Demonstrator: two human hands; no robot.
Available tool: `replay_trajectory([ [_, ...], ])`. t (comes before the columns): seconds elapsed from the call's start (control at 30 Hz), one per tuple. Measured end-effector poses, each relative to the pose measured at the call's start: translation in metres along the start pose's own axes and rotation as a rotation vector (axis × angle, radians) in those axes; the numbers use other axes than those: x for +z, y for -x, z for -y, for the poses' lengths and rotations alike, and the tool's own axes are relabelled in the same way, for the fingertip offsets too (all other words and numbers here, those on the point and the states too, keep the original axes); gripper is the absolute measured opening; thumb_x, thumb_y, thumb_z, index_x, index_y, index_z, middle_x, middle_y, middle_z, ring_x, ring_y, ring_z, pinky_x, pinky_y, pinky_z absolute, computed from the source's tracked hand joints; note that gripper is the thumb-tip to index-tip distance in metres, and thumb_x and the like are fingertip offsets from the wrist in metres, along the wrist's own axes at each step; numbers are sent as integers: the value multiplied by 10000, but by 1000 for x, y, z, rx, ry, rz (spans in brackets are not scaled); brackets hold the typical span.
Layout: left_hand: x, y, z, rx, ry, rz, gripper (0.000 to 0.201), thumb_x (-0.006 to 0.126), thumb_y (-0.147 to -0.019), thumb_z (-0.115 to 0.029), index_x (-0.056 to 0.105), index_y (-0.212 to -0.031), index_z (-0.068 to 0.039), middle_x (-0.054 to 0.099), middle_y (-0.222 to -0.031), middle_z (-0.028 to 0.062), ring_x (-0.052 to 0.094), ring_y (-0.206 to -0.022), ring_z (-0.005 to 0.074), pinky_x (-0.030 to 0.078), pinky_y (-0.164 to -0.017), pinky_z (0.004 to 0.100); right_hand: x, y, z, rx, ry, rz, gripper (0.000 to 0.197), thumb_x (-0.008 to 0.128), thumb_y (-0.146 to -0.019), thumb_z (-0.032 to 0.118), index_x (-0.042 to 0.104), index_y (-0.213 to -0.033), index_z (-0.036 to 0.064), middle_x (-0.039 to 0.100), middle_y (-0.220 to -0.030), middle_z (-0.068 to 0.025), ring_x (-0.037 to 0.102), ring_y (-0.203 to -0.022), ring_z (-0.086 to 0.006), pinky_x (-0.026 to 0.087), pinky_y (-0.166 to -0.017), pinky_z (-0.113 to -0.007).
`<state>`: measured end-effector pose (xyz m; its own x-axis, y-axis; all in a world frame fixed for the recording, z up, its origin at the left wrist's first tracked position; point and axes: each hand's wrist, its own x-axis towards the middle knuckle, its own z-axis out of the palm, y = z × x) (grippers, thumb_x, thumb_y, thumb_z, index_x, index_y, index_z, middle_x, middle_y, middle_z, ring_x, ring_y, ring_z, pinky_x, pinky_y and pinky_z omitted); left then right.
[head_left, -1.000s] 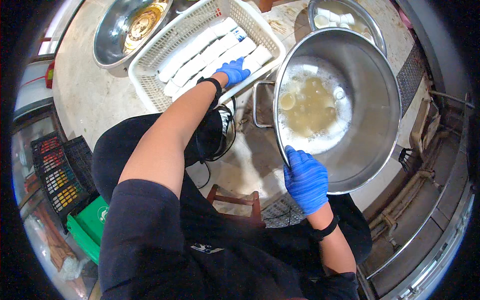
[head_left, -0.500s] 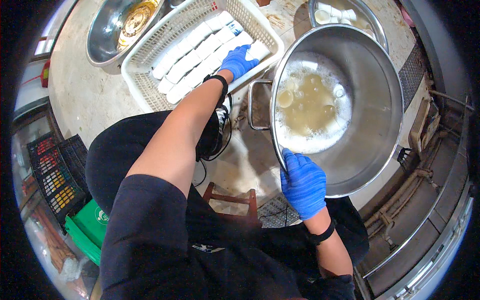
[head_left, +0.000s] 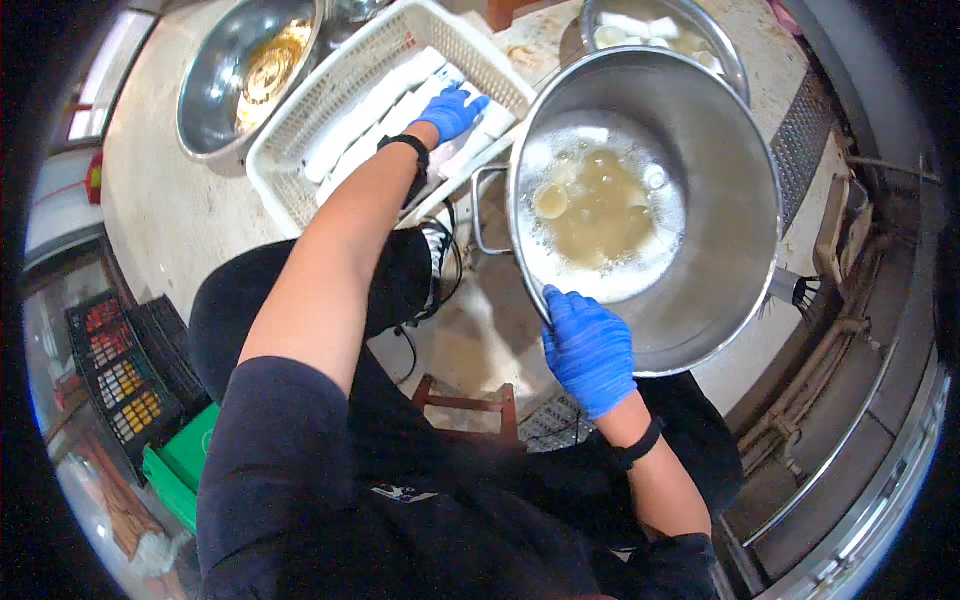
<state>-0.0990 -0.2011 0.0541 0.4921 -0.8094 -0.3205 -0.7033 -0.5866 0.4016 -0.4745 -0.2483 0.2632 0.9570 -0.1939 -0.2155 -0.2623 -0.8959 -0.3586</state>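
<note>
My left hand (head_left: 452,113), in a blue glove, rests with fingers apart on the far right end of rows of white cups (head_left: 365,120). The cups lie on their sides, nested end to end, inside a white plastic basket (head_left: 268,185). Blue marking shows on one cup near the fingertips. My right hand (head_left: 592,355), gloved in blue too, is closed over the near left rim of a big steel pot (head_left: 725,290). Cloudy, foamy water (head_left: 600,225) covers the pot's bottom; a round pale cup (head_left: 551,202) shows in it, and other pieces are hard to make out.
A steel basin (head_left: 205,105) with brownish residue stands at far left. Behind the pot, another basin (head_left: 736,65) holds white pieces. Below are a small wooden stool (head_left: 465,404), a green crate (head_left: 180,465) and a black crate (head_left: 125,365). Pipes (head_left: 810,385) run along the right.
My left hand has shifted slightly farther along the cups, toward the blue-marked one, with its fingers more spread. The whole view has shifted a little; my right hand keeps the pot's rim.
</note>
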Motion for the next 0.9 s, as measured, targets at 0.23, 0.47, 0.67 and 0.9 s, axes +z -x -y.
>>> replay_trajectory([
  [0.23, -150, -36, -84, 240, -35, -515, 311, 479, -1006, -282, 614, -1152, -44, 639, -1093, 225, 612, -1025, 391, 482, -929, 437, 4, -3, 1, 10, -127, -90, 184, 611, -839, 217, 572, -967, 91, 627, -830, -107, 641, -756, -295, 513, -630, -430],
  [0.47, -148, 11, -268, 749, -148, -12, 360, 538, -970, -377, 647, -1036, -40, 650, -995, 226, 623, -963, 416, 500, -847, 466, -70, 1, -36, 101, -86, -226, 451, 580, -888, 459, 609, -1088, 55, 654, -952, -163, 649, -875, -333, 511, -735, -468],
  [0.67, 22, -12, -249, 979, -858, 566, 268, 574, -800, -68, 727, -1017, -109, 717, -988, 161, 686, -965, 380, 562, -810, 449, -118, 27, -118, 284, 81, -600, 368, 593, -884, 411, 673, -925, 54, 685, -869, -170, 673, -831, -339, 533, -767, -457],
  [0.9, 108, -21, -159, 795, -795, 593, 255, 565, -865, -114, 741, -1049, -101, 715, -1095, 136, 691, -996, 335, 562, -830, 421, -147, 44, -121, 317, 86, -479, 338, 610, -900, 367, 652, -1002, 47, 656, -951, -149, 648, -886, -316, 521, -785, -430],
])
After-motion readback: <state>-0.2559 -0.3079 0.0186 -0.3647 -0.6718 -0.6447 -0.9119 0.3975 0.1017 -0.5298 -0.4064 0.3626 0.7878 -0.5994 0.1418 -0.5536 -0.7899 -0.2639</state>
